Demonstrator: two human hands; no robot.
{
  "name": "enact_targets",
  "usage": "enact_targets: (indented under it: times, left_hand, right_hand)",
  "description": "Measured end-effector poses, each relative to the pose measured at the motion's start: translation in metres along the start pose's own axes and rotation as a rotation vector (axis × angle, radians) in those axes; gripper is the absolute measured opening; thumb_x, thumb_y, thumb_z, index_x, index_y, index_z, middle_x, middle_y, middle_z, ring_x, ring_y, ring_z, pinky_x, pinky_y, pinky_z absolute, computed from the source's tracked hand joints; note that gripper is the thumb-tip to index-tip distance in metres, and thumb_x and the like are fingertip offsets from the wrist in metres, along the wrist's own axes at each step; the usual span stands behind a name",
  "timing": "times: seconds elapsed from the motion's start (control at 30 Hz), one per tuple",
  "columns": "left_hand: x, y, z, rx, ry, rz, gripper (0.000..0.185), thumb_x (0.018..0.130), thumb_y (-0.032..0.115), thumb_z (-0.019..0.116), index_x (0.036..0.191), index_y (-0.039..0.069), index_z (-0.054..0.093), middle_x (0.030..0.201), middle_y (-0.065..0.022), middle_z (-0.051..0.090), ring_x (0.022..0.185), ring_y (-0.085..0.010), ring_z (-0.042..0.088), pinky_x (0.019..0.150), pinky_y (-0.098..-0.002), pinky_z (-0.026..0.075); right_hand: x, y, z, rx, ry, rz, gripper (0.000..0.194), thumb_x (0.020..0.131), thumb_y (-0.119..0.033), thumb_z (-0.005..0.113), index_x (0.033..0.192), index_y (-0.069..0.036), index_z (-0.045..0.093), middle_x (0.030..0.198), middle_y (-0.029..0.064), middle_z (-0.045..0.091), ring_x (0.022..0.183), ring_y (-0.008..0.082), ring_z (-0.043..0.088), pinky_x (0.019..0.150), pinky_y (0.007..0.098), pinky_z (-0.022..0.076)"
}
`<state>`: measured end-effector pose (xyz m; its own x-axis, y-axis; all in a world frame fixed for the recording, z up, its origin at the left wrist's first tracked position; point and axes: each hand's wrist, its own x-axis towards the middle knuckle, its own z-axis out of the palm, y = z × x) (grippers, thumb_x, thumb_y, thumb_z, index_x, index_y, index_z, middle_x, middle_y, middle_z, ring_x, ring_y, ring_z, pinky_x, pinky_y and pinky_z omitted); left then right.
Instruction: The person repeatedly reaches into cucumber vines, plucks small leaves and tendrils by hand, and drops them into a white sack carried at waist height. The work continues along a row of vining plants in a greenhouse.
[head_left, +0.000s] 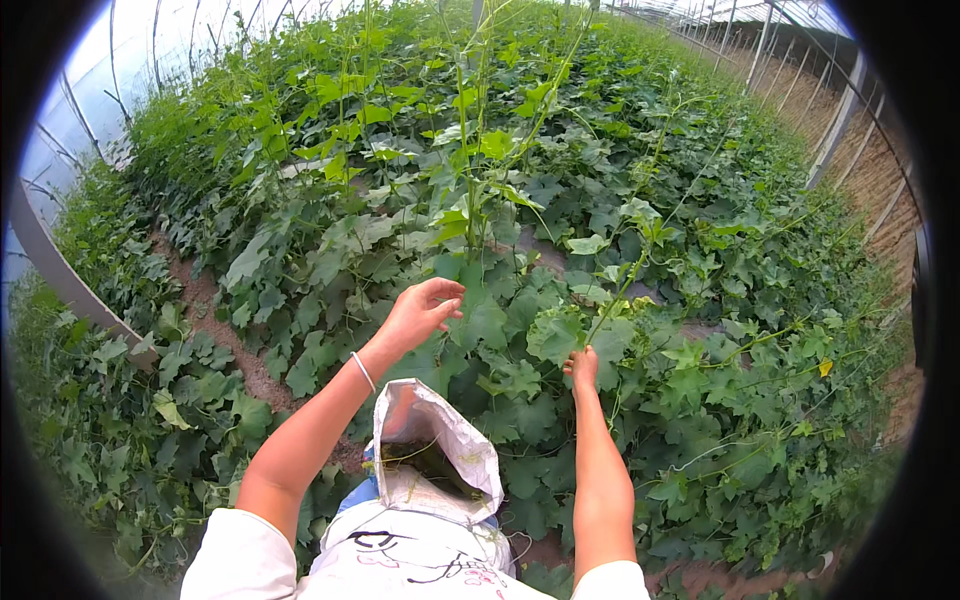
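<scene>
My right hand (582, 367) is closed around the stem of a leafy green vine (627, 281), which slants up and to the right from my fingers. Broad lobed leaves (559, 336) sit just beside that hand. Raised in front of me, my left hand (436, 304) has its fingers loosely curled and apart, with nothing seen in it. Dense foliage lies beyond it. A white woven sack (480, 450) hangs open at my waist, between my arms. Some green plant matter (427, 457) is visible inside its mouth.
Climbing vines (469, 150) rise on upright lines ahead. A strip of bare soil (217, 330) runs along the left. A curved pale greenhouse frame (71, 277) stands at the left. White posts (840, 124) and an earthen wall (877, 187) line the right.
</scene>
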<state>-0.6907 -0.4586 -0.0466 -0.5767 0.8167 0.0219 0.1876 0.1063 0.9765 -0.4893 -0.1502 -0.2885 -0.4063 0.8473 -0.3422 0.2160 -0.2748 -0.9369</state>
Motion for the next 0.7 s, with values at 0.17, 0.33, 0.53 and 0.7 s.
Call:
enact_targets:
  times: [0.17,0.33,0.53,0.7]
  left_hand:
    - [0.051,0.008,-0.016,-0.059,-0.101,0.155,0.035,0.101,0.013,0.058,0.134,0.003,0.056,0.127,-0.0079,0.066,0.108,-0.0179,0.068,0.082,-0.0296,0.056]
    - [0.096,0.014,-0.023,0.152,-0.062,0.485,0.045,0.098,0.004,0.055,0.142,-0.001,0.047,0.14,-0.0171,0.054,0.117,-0.0259,0.064,0.092,-0.0358,0.056]
    - [0.126,-0.019,-0.033,0.219,-0.101,0.455,0.054,0.096,0.006,0.054,0.145,-0.008,0.037,0.145,-0.0254,0.046,0.122,-0.0352,0.059,0.105,-0.0416,0.046]
    - [0.134,-0.018,-0.056,0.313,-0.013,0.558,0.054,0.095,0.009,0.053,0.145,-0.005,0.039,0.143,-0.0256,0.049,0.122,-0.04,0.057,0.103,-0.0435,0.046]
  right_hand:
    - [-0.029,-0.03,0.02,-0.394,-0.05,0.013,0.054,0.103,-0.046,0.046,0.118,0.005,0.054,0.087,0.0164,0.075,0.06,0.0181,0.07,0.047,0.0274,0.0468]
    - [-0.13,-0.098,0.066,-0.607,-0.569,0.18,0.039,0.101,-0.036,0.054,0.103,0.001,0.067,0.088,0.0111,0.076,0.06,0.0124,0.067,0.054,0.0234,0.0463]
    - [-0.134,-0.218,0.193,0.106,-0.148,-0.447,0.035,0.103,-0.026,0.057,0.126,-0.001,0.056,0.105,0.0073,0.071,0.063,0.0079,0.061,0.053,0.02,0.0421]
    - [-0.077,-0.252,0.25,0.372,-0.128,-0.166,0.022,0.1,-0.025,0.062,0.11,-0.006,0.065,0.092,0.0016,0.071,0.062,0.0065,0.058,0.051,0.0207,0.0438]
